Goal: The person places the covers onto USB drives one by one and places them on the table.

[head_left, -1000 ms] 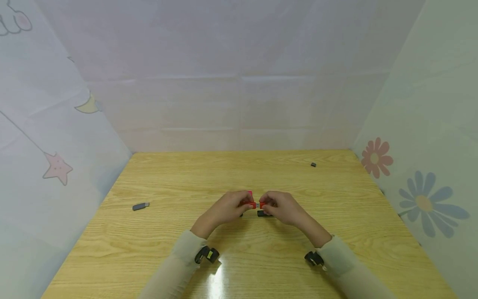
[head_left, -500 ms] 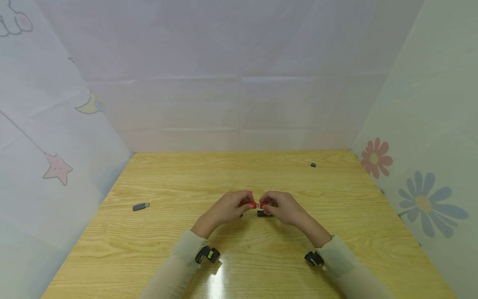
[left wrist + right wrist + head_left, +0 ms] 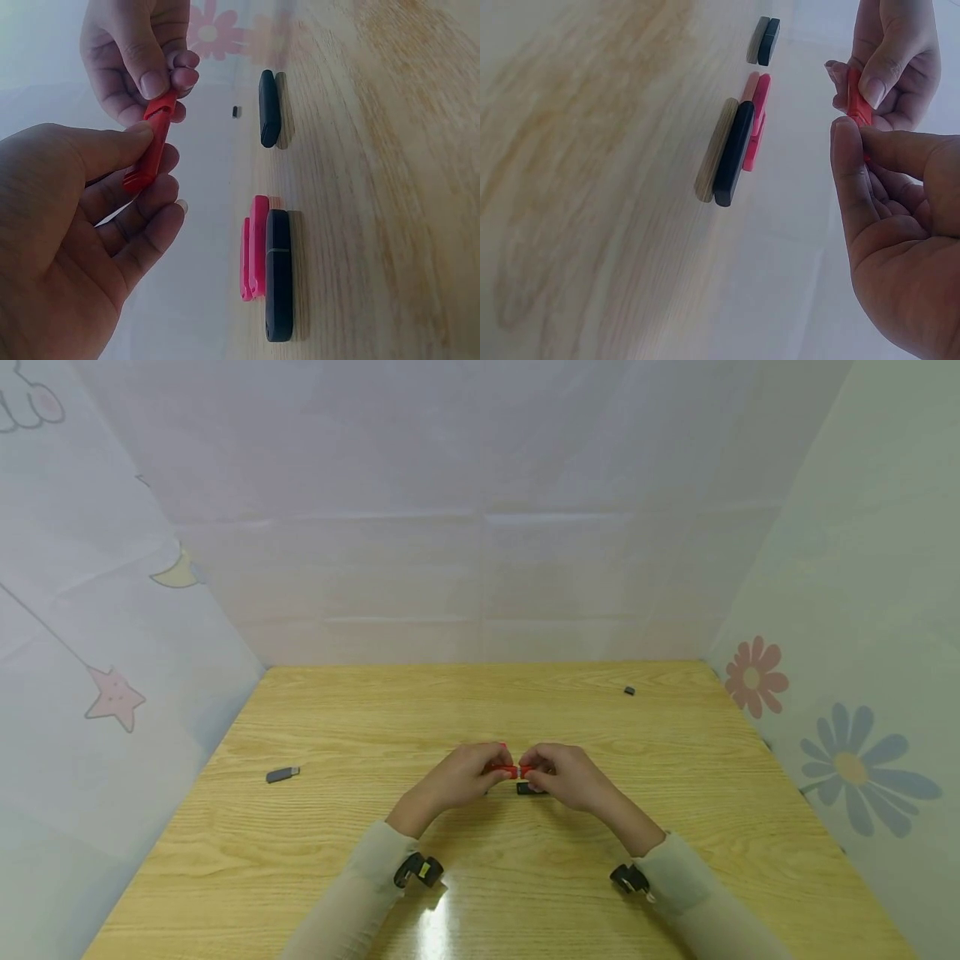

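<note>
My left hand [image 3: 460, 777] pinches the body of a red USB flash drive [image 3: 148, 161] between thumb and fingers, above the table. Facing it, my right hand [image 3: 568, 777] pinches the red cap [image 3: 162, 103] at the drive's other end. A thin sliver of the silver plug [image 3: 519, 772] shows between the two red parts. Below the hands a black USB drive [image 3: 279, 277] with its cap lies beside pink ones [image 3: 258, 247]. Another black drive [image 3: 269, 109] lies under the right hand. My fingers hide parts of both red pieces.
A grey USB drive [image 3: 282, 774], its plug bare, lies at the left of the wooden table [image 3: 405, 702]. Far off at the right back is a small dark cap [image 3: 629, 691]. Patterned cloth walls [image 3: 480, 568] close in the table's back and sides.
Both hands have drawn slightly together. The gap between the red drive and its cap has narrowed, so less of the silver plug shows. The things on the table have not moved.
</note>
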The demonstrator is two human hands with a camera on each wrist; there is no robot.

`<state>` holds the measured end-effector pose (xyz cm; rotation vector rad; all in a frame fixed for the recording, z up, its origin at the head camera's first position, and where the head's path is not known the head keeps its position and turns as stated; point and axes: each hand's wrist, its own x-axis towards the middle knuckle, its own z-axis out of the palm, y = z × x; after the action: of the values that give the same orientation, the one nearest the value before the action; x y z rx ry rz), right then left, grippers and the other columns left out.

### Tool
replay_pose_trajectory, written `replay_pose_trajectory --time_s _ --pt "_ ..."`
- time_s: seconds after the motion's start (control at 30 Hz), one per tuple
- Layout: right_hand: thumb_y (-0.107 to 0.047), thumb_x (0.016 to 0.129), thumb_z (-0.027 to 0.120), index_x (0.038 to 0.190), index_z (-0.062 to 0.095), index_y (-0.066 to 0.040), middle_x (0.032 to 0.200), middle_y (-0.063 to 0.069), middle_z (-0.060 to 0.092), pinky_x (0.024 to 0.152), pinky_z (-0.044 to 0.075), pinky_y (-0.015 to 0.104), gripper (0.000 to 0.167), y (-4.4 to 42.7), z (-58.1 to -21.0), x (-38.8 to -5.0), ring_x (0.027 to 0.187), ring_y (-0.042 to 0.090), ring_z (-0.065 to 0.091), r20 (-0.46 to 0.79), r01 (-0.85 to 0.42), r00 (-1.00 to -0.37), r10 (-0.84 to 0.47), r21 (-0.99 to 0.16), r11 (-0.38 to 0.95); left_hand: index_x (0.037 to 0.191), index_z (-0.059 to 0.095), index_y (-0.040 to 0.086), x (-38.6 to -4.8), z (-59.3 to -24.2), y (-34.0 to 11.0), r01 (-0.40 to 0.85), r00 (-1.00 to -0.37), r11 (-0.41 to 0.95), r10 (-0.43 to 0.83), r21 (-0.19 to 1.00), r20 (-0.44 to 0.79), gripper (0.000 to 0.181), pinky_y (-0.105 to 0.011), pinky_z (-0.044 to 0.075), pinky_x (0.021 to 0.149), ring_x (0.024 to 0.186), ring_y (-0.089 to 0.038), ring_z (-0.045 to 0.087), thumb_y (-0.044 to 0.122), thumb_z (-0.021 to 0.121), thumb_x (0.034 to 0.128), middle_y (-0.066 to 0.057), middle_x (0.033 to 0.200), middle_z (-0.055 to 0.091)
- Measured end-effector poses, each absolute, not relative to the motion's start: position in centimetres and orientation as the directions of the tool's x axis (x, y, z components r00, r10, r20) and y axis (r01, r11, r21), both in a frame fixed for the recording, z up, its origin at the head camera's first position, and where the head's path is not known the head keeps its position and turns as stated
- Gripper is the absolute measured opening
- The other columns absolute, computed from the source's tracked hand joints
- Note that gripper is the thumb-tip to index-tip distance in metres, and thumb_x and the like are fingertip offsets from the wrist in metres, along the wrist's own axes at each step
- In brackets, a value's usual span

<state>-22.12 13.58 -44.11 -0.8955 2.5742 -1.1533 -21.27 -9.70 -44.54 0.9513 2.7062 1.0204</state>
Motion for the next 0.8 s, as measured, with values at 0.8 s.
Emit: replay_pose_trajectory --time_s 0.8 --pt "-0.006 0.099 0.065 0.11 0.069 -0.005 0.089 0.004 0.073 0.064 0.056 0.025 0.012 13.38 -44.21 -22.01 0.075 0.013 0.069 0.08 -0.446 -0.808 -0.584 -0.731 0.516 0.111 0.067 0.012 -21.27 -44.63 -9.1 0.54 -0.8 0.582 0.58 0.608 0.155 0.013 -0.021 0.054 0.075 0.085 -0.004 0.065 0.02 0.064 0.1015 0.003 0.098 0.072"
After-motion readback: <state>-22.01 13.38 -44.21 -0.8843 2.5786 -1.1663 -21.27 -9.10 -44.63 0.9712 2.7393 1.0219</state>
